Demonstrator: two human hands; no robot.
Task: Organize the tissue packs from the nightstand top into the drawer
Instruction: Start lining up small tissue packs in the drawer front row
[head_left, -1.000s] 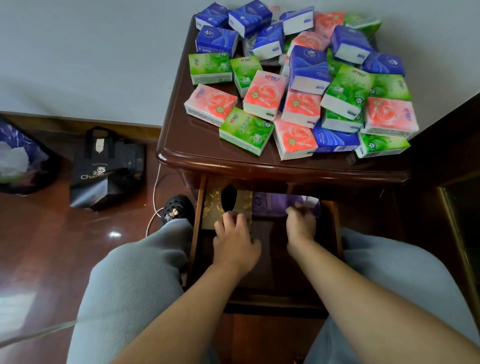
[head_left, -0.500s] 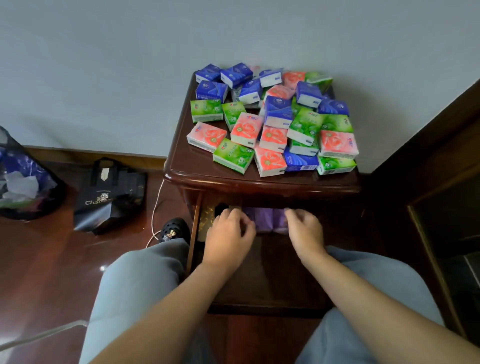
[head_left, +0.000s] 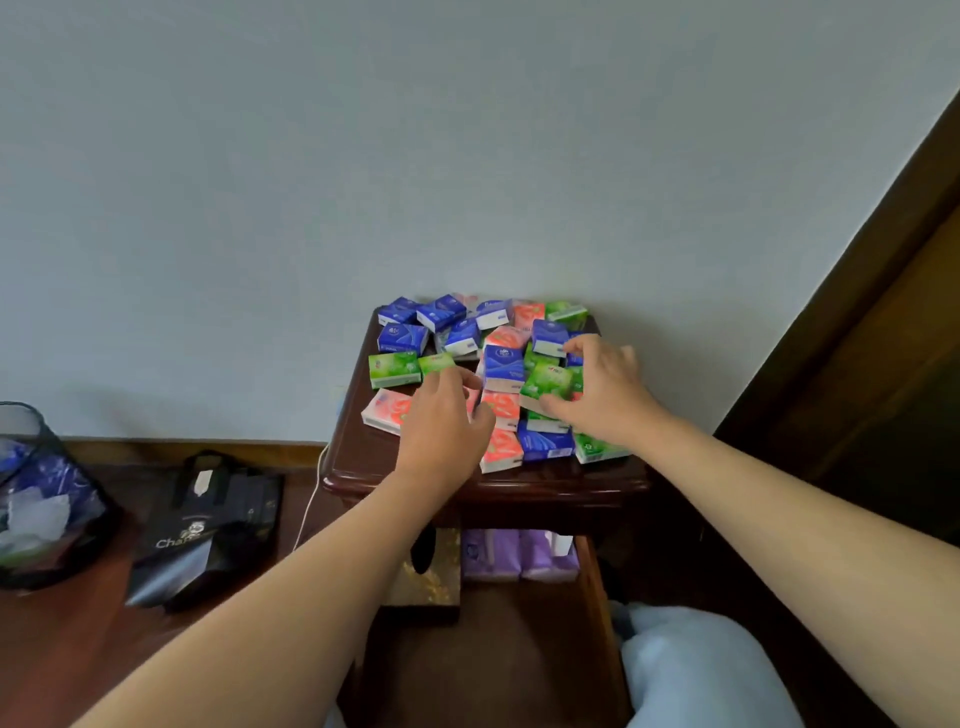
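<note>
Several blue, green and pink tissue packs crowd the top of the dark wood nightstand. My left hand lies palm down on the front-left packs with fingers curled; what it grips is hidden. My right hand brackets a green tissue pack in the pile, thumb at its near edge and fingers over its far edge. Below, the drawer stands pulled out, with a gold tissue box and purple packs at its back.
A black paper bag and a mesh bin with waste stand on the floor to the left. A white cable runs down beside the nightstand. Dark wood framing rises on the right. My grey-clad knee is by the drawer.
Both hands left the drawer and rose to the nightstand top, landing on the packs. The camera tilted up, showing more wall.
</note>
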